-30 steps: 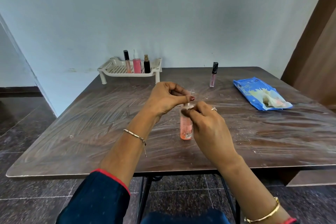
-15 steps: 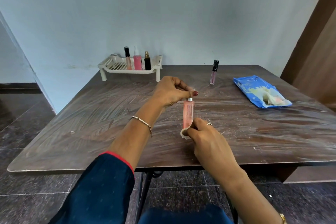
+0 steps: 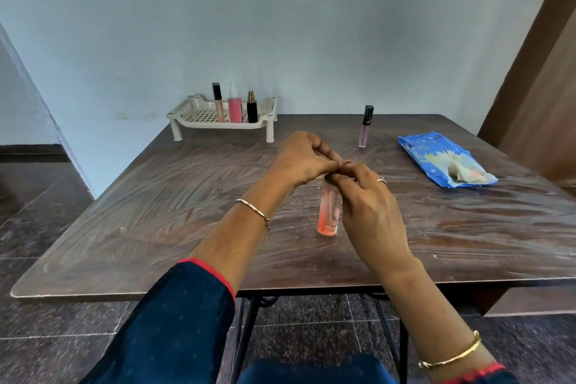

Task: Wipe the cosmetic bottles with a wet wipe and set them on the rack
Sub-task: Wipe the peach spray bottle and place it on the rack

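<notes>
Pink bottle [image 3: 328, 212] back on table [image 3: 187, 212], left fingers [image 3: 324, 153] and right fingers [image 3: 347, 179] pinching its top

Home room: cosmetics rack [image 3: 218, 125] on table [image 3: 187, 212]

Bare tabletop [image 3: 149, 212] lay open across the left half of the frame, a wide lane up to the rack [image 3: 190, 117] at upper centre. The rack's left part was free, and three bottles [image 3: 234, 106] filled its right. The left hand [image 3: 300, 159] and right hand [image 3: 371, 212], gripping the orange bottle [image 3: 327, 215], blocked the centre. At upper right a lip gloss tube [image 3: 365, 126] stood upright, with a gap between it and the wipe packet [image 3: 436, 156].
</notes>
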A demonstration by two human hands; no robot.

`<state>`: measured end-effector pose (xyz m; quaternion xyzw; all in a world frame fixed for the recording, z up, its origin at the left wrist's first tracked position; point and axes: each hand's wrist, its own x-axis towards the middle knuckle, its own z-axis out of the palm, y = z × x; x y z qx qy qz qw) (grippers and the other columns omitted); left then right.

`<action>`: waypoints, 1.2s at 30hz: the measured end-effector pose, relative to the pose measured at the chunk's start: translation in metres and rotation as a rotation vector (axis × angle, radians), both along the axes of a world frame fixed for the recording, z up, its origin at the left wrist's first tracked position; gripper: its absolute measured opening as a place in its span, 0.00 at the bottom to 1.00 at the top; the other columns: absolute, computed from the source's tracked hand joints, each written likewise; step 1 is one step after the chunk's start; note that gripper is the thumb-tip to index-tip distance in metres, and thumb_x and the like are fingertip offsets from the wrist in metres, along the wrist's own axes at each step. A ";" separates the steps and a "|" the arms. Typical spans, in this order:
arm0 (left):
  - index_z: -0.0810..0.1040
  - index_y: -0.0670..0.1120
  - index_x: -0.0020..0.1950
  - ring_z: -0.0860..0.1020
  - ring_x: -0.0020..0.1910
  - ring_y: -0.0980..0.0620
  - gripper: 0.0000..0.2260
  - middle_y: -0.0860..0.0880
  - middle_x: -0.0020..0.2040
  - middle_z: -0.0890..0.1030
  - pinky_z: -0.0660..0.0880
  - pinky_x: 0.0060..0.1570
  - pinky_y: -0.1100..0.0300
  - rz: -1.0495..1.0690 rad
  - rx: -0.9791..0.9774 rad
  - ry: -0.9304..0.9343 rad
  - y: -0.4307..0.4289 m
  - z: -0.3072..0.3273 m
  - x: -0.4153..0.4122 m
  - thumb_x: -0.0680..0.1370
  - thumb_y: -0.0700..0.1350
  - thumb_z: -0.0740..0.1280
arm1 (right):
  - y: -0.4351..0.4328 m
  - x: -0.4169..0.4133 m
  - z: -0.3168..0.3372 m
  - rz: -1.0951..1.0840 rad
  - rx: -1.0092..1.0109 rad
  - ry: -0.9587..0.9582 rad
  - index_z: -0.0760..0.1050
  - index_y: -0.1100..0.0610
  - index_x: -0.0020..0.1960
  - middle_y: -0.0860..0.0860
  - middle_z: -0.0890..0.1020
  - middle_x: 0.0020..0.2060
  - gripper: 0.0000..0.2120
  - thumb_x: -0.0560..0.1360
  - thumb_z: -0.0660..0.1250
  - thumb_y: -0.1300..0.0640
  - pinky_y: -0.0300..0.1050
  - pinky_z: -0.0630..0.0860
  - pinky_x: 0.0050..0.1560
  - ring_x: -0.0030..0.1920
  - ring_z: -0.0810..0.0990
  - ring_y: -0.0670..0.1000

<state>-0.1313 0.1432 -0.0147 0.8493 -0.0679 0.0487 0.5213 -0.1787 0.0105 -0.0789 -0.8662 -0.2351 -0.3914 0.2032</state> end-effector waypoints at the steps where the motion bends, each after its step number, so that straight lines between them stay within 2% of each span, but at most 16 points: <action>1: 0.82 0.44 0.37 0.81 0.36 0.57 0.07 0.52 0.33 0.83 0.81 0.49 0.56 0.001 -0.015 0.008 0.000 0.000 0.000 0.66 0.43 0.79 | 0.001 -0.001 0.000 0.001 0.010 0.004 0.79 0.62 0.57 0.56 0.78 0.55 0.11 0.74 0.68 0.66 0.52 0.79 0.39 0.44 0.79 0.59; 4: 0.82 0.42 0.40 0.79 0.32 0.58 0.10 0.51 0.32 0.81 0.78 0.40 0.62 -0.002 -0.053 0.021 0.002 -0.001 -0.001 0.66 0.44 0.79 | 0.005 -0.003 -0.003 0.001 0.042 0.030 0.78 0.62 0.58 0.56 0.78 0.58 0.11 0.76 0.65 0.62 0.51 0.79 0.48 0.49 0.80 0.57; 7: 0.83 0.43 0.39 0.77 0.31 0.56 0.12 0.52 0.28 0.80 0.78 0.40 0.60 -0.016 -0.090 0.041 0.006 -0.001 -0.002 0.63 0.47 0.80 | 0.005 -0.003 -0.004 0.019 0.135 0.063 0.79 0.60 0.57 0.53 0.79 0.57 0.11 0.75 0.67 0.60 0.47 0.78 0.54 0.55 0.79 0.52; 10: 0.83 0.41 0.41 0.77 0.32 0.55 0.13 0.54 0.25 0.78 0.80 0.44 0.58 -0.040 -0.098 0.068 0.010 0.000 -0.004 0.63 0.46 0.80 | 0.006 -0.003 -0.002 0.040 0.305 0.103 0.81 0.57 0.53 0.48 0.81 0.53 0.08 0.73 0.71 0.60 0.45 0.79 0.50 0.50 0.81 0.46; 13: 0.83 0.41 0.42 0.79 0.32 0.56 0.11 0.51 0.29 0.81 0.79 0.40 0.64 -0.075 -0.089 0.061 0.014 0.002 -0.006 0.65 0.44 0.79 | 0.008 -0.003 0.000 0.092 0.504 0.173 0.80 0.54 0.49 0.44 0.81 0.47 0.08 0.71 0.74 0.60 0.42 0.80 0.48 0.46 0.81 0.43; 16: 0.82 0.39 0.45 0.81 0.34 0.55 0.10 0.46 0.35 0.83 0.80 0.42 0.63 -0.130 -0.077 0.066 0.018 0.006 -0.007 0.67 0.40 0.77 | 0.009 -0.003 0.000 0.149 0.708 0.300 0.80 0.52 0.47 0.43 0.83 0.43 0.10 0.68 0.76 0.58 0.37 0.79 0.46 0.45 0.82 0.42; 19: 0.82 0.40 0.45 0.81 0.36 0.55 0.08 0.45 0.38 0.83 0.80 0.42 0.63 -0.177 -0.042 0.040 0.023 0.008 -0.009 0.68 0.38 0.76 | 0.009 -0.001 -0.001 0.184 0.826 0.388 0.81 0.52 0.46 0.46 0.84 0.42 0.10 0.66 0.77 0.58 0.37 0.79 0.45 0.44 0.83 0.44; 22: 0.83 0.44 0.46 0.82 0.39 0.55 0.06 0.47 0.40 0.84 0.79 0.45 0.63 -0.220 0.025 -0.025 0.030 0.008 -0.011 0.69 0.39 0.75 | 0.009 0.000 0.000 0.226 0.882 0.457 0.81 0.55 0.47 0.50 0.85 0.42 0.10 0.66 0.77 0.59 0.35 0.78 0.44 0.44 0.84 0.46; 26: 0.83 0.44 0.47 0.83 0.44 0.50 0.07 0.46 0.43 0.85 0.80 0.49 0.61 -0.257 0.078 -0.101 0.036 0.008 -0.015 0.70 0.40 0.75 | 0.009 0.000 0.004 0.292 0.946 0.546 0.81 0.55 0.46 0.50 0.85 0.42 0.11 0.65 0.78 0.60 0.39 0.79 0.46 0.44 0.84 0.46; 32: 0.84 0.44 0.47 0.84 0.44 0.53 0.07 0.48 0.42 0.85 0.79 0.49 0.62 -0.274 0.075 -0.162 0.041 0.005 -0.024 0.70 0.39 0.75 | 0.010 0.000 0.005 0.354 0.899 0.603 0.81 0.57 0.50 0.51 0.85 0.44 0.11 0.68 0.76 0.60 0.38 0.78 0.49 0.47 0.83 0.46; 36: 0.84 0.42 0.48 0.83 0.45 0.56 0.08 0.50 0.43 0.85 0.78 0.48 0.66 -0.319 0.059 -0.169 0.041 0.005 -0.033 0.70 0.37 0.74 | 0.001 0.003 0.001 0.541 0.829 0.790 0.80 0.56 0.55 0.50 0.84 0.47 0.13 0.71 0.70 0.55 0.36 0.73 0.51 0.49 0.81 0.45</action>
